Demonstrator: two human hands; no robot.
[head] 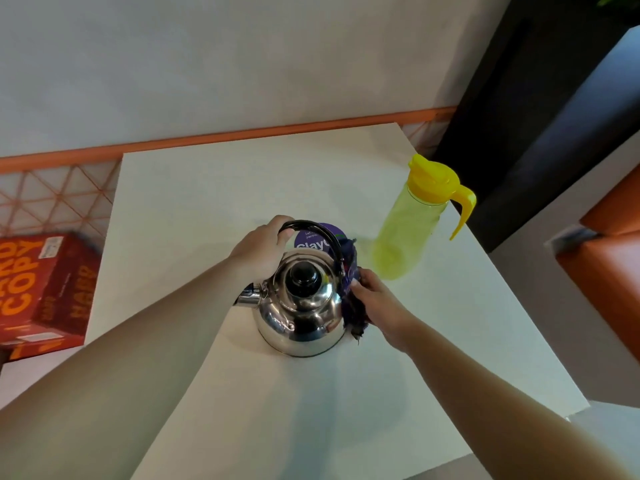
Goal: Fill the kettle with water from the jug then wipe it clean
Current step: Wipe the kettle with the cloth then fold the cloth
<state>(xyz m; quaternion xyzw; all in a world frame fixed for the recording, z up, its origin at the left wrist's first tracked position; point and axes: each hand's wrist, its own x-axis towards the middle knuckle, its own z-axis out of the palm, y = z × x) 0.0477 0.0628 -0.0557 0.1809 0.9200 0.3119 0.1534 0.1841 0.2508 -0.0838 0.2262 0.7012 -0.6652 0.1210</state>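
Head view. Steel kettle [301, 306] stands upright near the middle of the white surface [242, 185], lid [304, 292] seated, black knob [304, 275] on top, spout [249, 296] pointing left. Its black handle [322, 233] is raised over the body.

Left hand [263, 247]: clenched around the handle at its left end, thumb hooked over the bar.

Right hand [375, 299]: grasping a dark purple cloth [351, 306], fingers curled into the fabric. The cloth lies against the right flank of the kettle, one frayed end hanging down to the surface beside the base.

Jug [415, 220]: translucent yellow-green body, yellow cap and grip, standing upright toward the right edge of the surface, behind and to the right of the kettle, near the cloth but apart from it. Water level inside cannot be determined.

A round purple disc [313, 237] with white lettering lies on the surface just behind the kettle, partly hidden by the handle.

A red box [45, 289] with orange lettering sits off the left side of the surface, lower down, against an orange-trimmed wall [207, 64].
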